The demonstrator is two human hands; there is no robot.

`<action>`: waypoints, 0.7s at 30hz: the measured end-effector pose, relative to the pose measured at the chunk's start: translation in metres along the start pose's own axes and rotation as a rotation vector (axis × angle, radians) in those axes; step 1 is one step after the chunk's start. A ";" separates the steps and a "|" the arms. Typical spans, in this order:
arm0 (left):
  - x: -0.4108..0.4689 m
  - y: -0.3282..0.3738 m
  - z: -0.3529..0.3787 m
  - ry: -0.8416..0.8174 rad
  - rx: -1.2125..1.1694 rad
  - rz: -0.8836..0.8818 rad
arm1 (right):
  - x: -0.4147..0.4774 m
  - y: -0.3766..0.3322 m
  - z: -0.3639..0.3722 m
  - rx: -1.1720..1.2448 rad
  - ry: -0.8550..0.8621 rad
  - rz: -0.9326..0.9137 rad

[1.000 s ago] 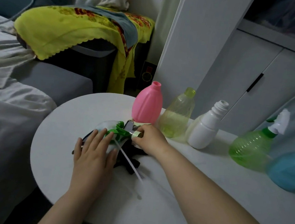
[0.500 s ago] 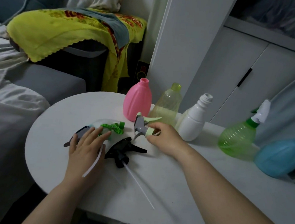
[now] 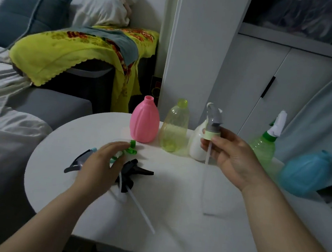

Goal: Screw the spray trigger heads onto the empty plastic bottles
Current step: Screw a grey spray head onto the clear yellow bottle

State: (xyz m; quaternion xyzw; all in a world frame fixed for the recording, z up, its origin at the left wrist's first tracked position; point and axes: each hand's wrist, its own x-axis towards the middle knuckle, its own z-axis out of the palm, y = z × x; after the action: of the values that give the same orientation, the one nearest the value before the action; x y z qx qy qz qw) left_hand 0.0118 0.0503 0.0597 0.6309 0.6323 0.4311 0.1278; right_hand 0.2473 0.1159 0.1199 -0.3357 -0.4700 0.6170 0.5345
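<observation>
On the table (image 3: pixel 173 217), a black trigger head (image 3: pixel 132 172) is seen lying beside the left hand (image 3: pixel 99 164), which is spread flat and loose over a green head (image 3: pixel 130 148). A grey head (image 3: pixel 213 122) is pinched upright in the right hand (image 3: pixel 232 155), just before the white bottle (image 3: pixel 195 146); pink bottle (image 3: pixel 144 122) and yellow bottle (image 3: pixel 175 126) are stood behind.

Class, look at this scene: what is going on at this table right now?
A person is fitting spray heads to bottles. The right hand holds a grey trigger head upright by its pale green collar, its tube hanging down, in front of the white bottle. The left hand rests over the loose heads on the round table, beside a black trigger head. The pink bottle and yellow bottle are uncapped; the green bottle already has its head.
</observation>
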 end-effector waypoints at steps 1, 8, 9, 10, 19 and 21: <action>0.009 0.009 0.004 -0.006 -0.025 -0.006 | -0.001 -0.003 -0.005 0.031 0.013 -0.013; 0.085 0.063 0.054 0.011 -0.165 0.020 | -0.002 -0.017 -0.036 0.118 0.079 -0.032; 0.096 0.067 0.062 0.019 -0.153 0.009 | -0.002 -0.019 -0.039 0.113 0.080 -0.028; 0.106 0.068 0.069 0.019 -0.137 -0.005 | -0.001 -0.020 -0.041 0.106 0.083 -0.026; 0.154 0.058 0.104 -0.032 -0.105 -0.100 | 0.001 -0.019 -0.060 0.082 0.034 -0.023; 0.153 0.054 0.110 -0.073 -0.068 -0.116 | 0.001 -0.017 -0.061 0.073 0.030 -0.029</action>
State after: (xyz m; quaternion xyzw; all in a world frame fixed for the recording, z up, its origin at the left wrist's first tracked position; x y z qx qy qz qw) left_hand 0.0997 0.2220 0.0907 0.6039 0.6477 0.4208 0.1969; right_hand 0.3091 0.1302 0.1157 -0.3181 -0.4439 0.6208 0.5624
